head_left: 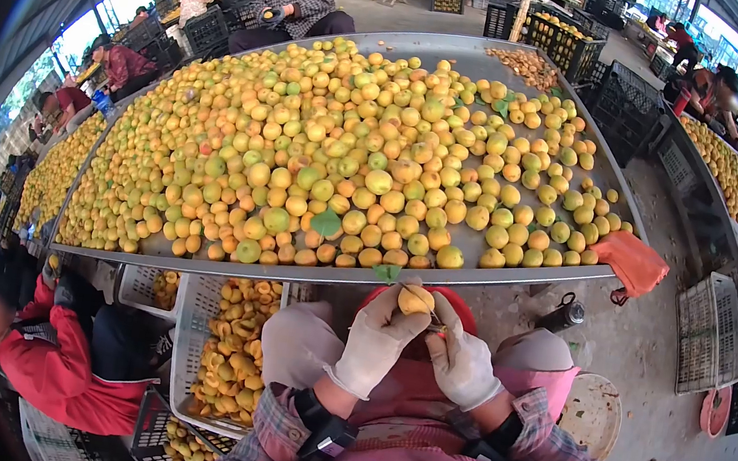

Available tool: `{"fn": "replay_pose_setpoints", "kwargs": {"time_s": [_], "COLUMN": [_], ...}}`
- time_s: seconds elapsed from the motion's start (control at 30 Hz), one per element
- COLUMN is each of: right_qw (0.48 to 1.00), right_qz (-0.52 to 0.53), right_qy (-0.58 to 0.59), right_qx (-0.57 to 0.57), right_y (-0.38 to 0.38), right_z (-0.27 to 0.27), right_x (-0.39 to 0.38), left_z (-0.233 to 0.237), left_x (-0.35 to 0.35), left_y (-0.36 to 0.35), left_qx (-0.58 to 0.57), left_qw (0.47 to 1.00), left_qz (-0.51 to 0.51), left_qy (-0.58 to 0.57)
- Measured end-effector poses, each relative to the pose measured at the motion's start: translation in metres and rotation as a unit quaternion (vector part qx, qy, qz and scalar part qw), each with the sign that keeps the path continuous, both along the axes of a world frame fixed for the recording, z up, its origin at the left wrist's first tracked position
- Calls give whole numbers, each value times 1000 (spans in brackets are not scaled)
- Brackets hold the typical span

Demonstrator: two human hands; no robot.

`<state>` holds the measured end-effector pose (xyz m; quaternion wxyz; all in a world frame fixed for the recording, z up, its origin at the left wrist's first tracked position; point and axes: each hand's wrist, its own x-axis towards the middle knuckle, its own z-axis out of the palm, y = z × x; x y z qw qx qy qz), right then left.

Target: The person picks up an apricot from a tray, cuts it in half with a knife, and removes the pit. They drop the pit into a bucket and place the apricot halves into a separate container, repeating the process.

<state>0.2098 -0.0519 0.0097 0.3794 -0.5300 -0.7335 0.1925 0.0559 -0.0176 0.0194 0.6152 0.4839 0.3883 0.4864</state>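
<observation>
My left hand (375, 345), in a white glove, pinches a yellow-orange apricot (416, 300) above my lap, near the table's front edge. Close beside it is my right hand (465, 366), also gloved, with the fingers closed at the fruit's right side. A small thin thing shows at those fingertips, too small to name. Behind both hands, between my knees, part of a red container (463, 306) is visible. Just beyond lies a wide heap of whole apricots (304, 157) on a metal table (335, 277) with a raised rim.
Left of my knees, a white crate (185, 337) holds split apricots. An orange-red cloth or bag (630, 262) hangs over the table's right corner. A dark bottle (563, 313) and a round lid (591, 414) are at my right. A person in red (61, 376) sits at the left.
</observation>
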Motion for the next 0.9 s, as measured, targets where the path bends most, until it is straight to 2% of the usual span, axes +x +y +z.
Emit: {"fn": "replay_pose_setpoints", "kwargs": {"time_s": [0.03, 0.07, 0.13, 0.17, 0.2, 0.23, 0.27, 0.33, 0.37, 0.43, 0.47, 0.5, 0.53, 0.57, 0.67, 0.7, 0.73, 0.8, 0.87, 0.9], "right_qw": [1000, 1000, 999, 1000, 1000, 1000, 999, 999, 999, 997, 996, 995, 995, 997, 999, 999, 999, 1000, 999, 998], "right_qz": [2, -4, -8, -4, 1, 2, 11, 17, 19, 21, 8, -5, -5, -9, -7, -4, -5, 12, 10, 7], "right_qy": [-1, -4, -7, -12, -18, -18, -30, -42, -16, 8, 8, 9, 9, -2, -25, -36, -37, -17, -12, -7], "right_qx": [0, 19, 38, 26, 13, 11, 11, 10, 42, 77, 89, 102, 102, 72, 32, 26, 26, 10, 34, 58], "right_y": [0, 1, 1, 0, 0, 1, 2, 4, 5, 6, 6, 5, 4, 2, 0, 0, 1, 1, 3, 4], "right_z": [0, -1, 0, 1, 1, 1, 0, -3, -6, -8, -8, -9, -8, -6, 1, 3, 3, 4, 4, 3], "right_x": [0, -2, -3, -1, 0, 1, 3, 4, 3, 2, 0, -1, -1, 0, 1, 1, 2, 1, -2, -3], "left_z": [-4, -5, -3, -3, -3, 1, 7, 24, 20, 7, 5, 4, 3, 1, 6, 20, 29, 19, 15, 9], "left_x": [2, 2, -1, -2, -3, -4, -6, -10, -8, -3, 0, 2, 3, 4, 1, -4, -7, -7, -5, -4], "left_y": [0, -1, -2, -1, 0, 0, 0, 0, 0, 1, -1, -3, -5, -5, -5, -4, -3, -3, -4, -4], "left_qx": [-55, -54, -175, -175, -85, 7, 5, 78, 77, 28, 29, -78, -183, -183, -138, -24, 92, 122, 52, 52], "left_qw": [987, 987, 951, 951, 989, 1000, 1000, 972, 973, 999, 999, 991, 952, 952, 975, 999, 970, 959, 992, 992], "left_qz": [-6, -5, -57, -56, -30, -5, -5, -14, -15, -3, -2, -20, -37, -36, 3, 17, 29, 42, 51, 52], "left_qy": [-150, -151, -247, -247, -114, 23, 23, 219, 219, 37, 36, -104, -241, -242, -175, 25, 223, 252, 105, 106]}}
